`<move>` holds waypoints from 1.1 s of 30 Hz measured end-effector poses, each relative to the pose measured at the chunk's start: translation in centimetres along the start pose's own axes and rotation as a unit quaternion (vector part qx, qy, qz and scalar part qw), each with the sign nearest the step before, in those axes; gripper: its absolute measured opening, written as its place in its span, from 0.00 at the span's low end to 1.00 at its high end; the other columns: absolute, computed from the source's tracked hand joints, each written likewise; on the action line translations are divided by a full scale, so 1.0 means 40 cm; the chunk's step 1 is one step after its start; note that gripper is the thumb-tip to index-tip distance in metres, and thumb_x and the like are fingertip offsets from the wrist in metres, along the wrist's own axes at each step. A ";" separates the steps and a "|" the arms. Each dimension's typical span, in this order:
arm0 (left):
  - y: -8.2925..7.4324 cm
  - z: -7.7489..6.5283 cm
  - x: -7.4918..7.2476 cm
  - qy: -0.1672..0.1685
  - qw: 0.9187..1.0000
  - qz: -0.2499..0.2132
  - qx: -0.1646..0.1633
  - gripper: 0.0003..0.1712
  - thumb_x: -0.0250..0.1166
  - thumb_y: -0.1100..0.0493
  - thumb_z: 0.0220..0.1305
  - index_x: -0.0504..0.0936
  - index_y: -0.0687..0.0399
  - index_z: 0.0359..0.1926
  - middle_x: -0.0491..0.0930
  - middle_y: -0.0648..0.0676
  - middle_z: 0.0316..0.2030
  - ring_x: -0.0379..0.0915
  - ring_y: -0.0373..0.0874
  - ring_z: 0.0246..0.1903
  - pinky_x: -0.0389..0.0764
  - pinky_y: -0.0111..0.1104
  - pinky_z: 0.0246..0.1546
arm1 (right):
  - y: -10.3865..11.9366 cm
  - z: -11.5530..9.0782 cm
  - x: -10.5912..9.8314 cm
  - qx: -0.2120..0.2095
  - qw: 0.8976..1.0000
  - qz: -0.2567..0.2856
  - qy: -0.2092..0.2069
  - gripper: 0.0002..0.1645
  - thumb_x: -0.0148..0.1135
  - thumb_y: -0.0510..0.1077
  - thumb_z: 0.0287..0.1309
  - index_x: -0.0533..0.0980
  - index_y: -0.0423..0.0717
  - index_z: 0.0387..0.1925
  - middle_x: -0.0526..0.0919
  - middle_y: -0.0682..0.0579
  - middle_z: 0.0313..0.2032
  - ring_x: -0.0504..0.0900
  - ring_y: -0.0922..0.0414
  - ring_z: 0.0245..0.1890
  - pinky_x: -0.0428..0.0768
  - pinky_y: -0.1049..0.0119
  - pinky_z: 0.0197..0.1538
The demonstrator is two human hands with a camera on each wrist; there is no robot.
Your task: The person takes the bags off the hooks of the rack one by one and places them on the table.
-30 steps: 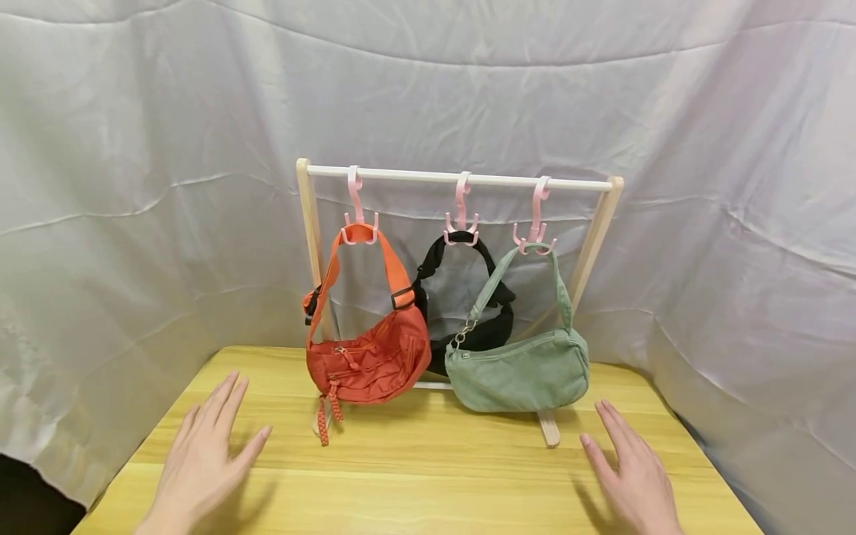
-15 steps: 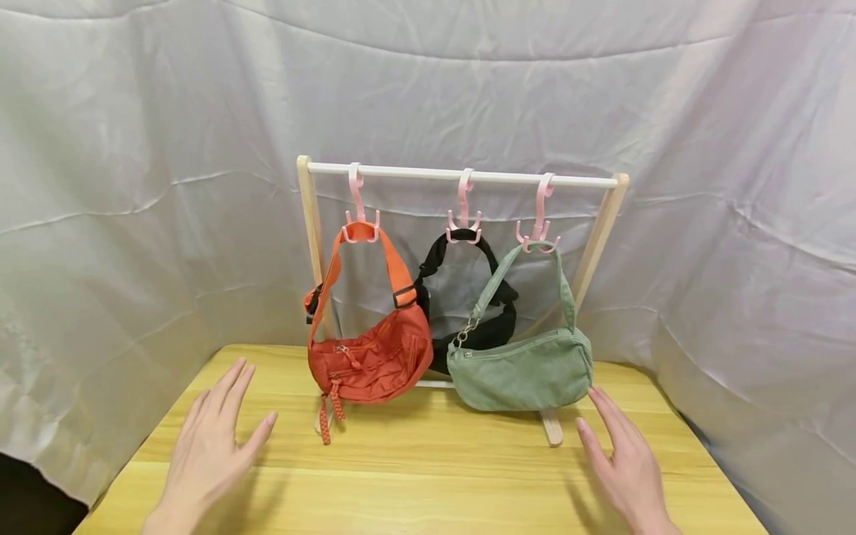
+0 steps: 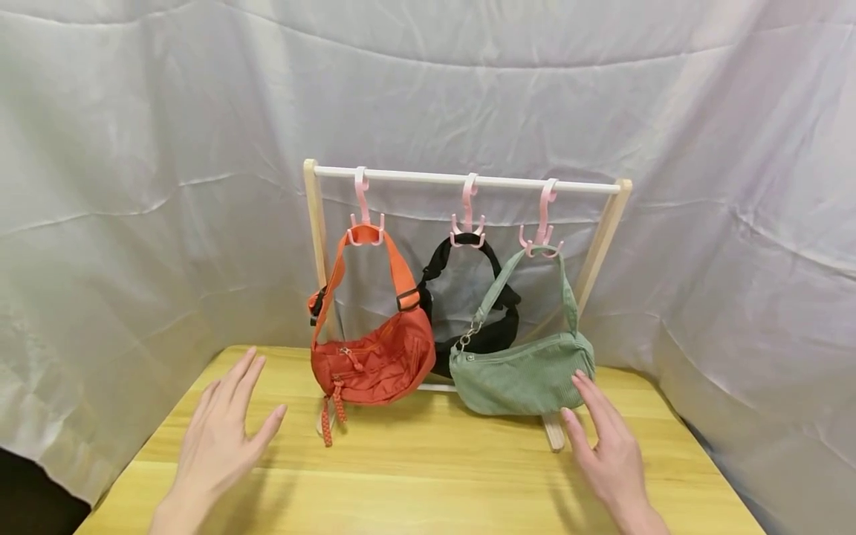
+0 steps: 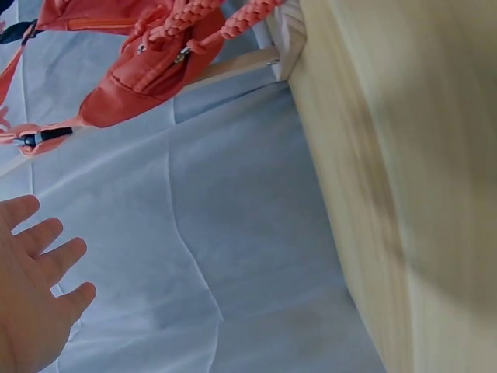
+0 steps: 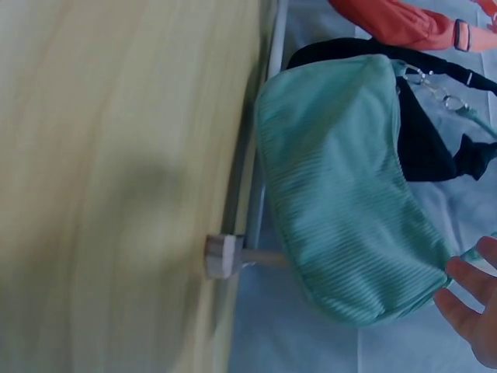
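A red shoulder bag [image 3: 374,360] with an orange strap, a black bag [image 3: 491,334] and a green corduroy handbag [image 3: 524,375] hang from pink hooks [image 3: 468,212] on a small rack. The green bag partly covers the black one. My left hand [image 3: 224,431], fingers spread, is over the table to the left of the red bag and holds nothing. My right hand [image 3: 608,446] is in front of the green bag's right end, its fingertips overlapping the bag in the head view. In the right wrist view, the fingers [image 5: 470,284] appear beside the green bag's lower right corner.
The rack has wooden side posts [image 3: 605,238] and a white top bar [image 3: 428,177]. One wooden foot [image 3: 553,432] juts forward under the green bag. It stands on a yellow wood-grain table [image 3: 401,490], with grey cloth [image 3: 428,89] hanging behind and at both sides.
My right hand has moved left and forward, from beside the green bag to in front of its right end. My left hand has shifted slightly forward and right. The bags still hang in place.
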State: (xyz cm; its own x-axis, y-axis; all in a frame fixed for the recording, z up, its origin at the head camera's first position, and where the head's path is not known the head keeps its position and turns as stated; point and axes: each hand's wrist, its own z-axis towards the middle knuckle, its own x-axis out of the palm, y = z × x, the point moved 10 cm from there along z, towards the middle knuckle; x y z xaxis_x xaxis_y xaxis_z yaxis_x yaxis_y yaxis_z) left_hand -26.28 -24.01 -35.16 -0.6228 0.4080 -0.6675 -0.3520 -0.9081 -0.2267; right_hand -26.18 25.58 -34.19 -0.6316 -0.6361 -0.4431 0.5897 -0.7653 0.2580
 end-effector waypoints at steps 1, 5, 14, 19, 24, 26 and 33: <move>-0.003 0.002 0.000 0.000 1.000 0.001 0.000 0.46 0.64 0.43 0.57 0.55 0.49 0.73 0.51 0.50 0.73 0.53 0.52 0.68 0.43 0.40 0.71 | 0.006 0.003 0.002 -0.003 1.000 0.003 -0.003 0.29 0.62 0.47 0.60 0.72 0.42 0.61 0.73 0.44 0.61 0.71 0.49 0.61 0.58 0.75 0.66; -0.013 0.016 -0.003 -0.003 1.000 -0.002 -0.001 0.46 0.64 0.43 0.57 0.56 0.49 0.72 0.51 0.49 0.73 0.53 0.51 0.69 0.43 0.40 0.71 | 0.026 0.026 0.011 -0.011 1.000 0.014 -0.007 0.29 0.61 0.48 0.61 0.72 0.41 0.61 0.74 0.44 0.61 0.71 0.49 0.62 0.59 0.75 0.66; -0.033 0.054 -0.011 -0.014 1.000 -0.017 0.001 0.46 0.64 0.43 0.56 0.55 0.46 0.73 0.51 0.47 0.73 0.54 0.51 0.68 0.48 0.44 0.70 | 0.072 0.088 0.022 -0.039 0.998 0.034 -0.025 0.28 0.58 0.50 0.63 0.72 0.39 0.60 0.74 0.44 0.60 0.72 0.47 0.60 0.61 0.73 0.66; -0.052 0.082 -0.025 -0.033 0.999 -0.020 0.012 0.46 0.63 0.43 0.56 0.55 0.46 0.73 0.52 0.47 0.72 0.57 0.52 0.66 0.51 0.42 0.69 | 0.092 0.115 0.022 -0.055 0.997 0.047 -0.041 0.28 0.59 0.50 0.62 0.73 0.38 0.59 0.75 0.42 0.59 0.73 0.46 0.60 0.62 0.73 0.65; -0.072 0.111 -0.025 -0.033 0.999 -0.025 0.020 0.45 0.62 0.43 0.57 0.55 0.45 0.73 0.52 0.45 0.72 0.58 0.52 0.66 0.54 0.43 0.67 | 0.109 0.137 0.025 -0.066 0.995 0.053 -0.055 0.26 0.61 0.48 0.60 0.74 0.36 0.56 0.77 0.42 0.56 0.76 0.47 0.56 0.64 0.74 0.63; -0.079 0.121 -0.027 -0.035 0.999 -0.028 0.023 0.45 0.62 0.43 0.57 0.55 0.45 0.73 0.53 0.45 0.72 0.58 0.51 0.66 0.55 0.43 0.66 | 0.114 0.145 0.028 -0.066 0.995 0.054 -0.055 0.26 0.62 0.47 0.59 0.74 0.38 0.56 0.78 0.43 0.55 0.77 0.49 0.52 0.66 0.77 0.61; -0.103 0.153 -0.052 -0.069 0.996 -0.039 0.044 0.41 0.61 0.43 0.56 0.62 0.46 0.70 0.64 0.47 0.67 0.65 0.52 0.60 0.65 0.45 0.58 | 0.128 0.172 0.040 -0.065 0.995 0.060 -0.050 0.26 0.62 0.44 0.57 0.74 0.40 0.57 0.79 0.45 0.54 0.78 0.54 0.43 0.68 0.79 0.52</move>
State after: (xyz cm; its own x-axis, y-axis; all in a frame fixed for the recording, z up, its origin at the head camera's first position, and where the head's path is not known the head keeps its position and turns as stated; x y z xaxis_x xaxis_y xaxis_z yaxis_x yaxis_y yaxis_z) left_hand -27.82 -20.55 -28.48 -0.6797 0.4914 -0.5445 -0.4585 -0.8641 -0.2075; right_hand -27.62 19.98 -27.68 -0.5960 -0.7336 -0.3265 0.7196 -0.6684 0.1880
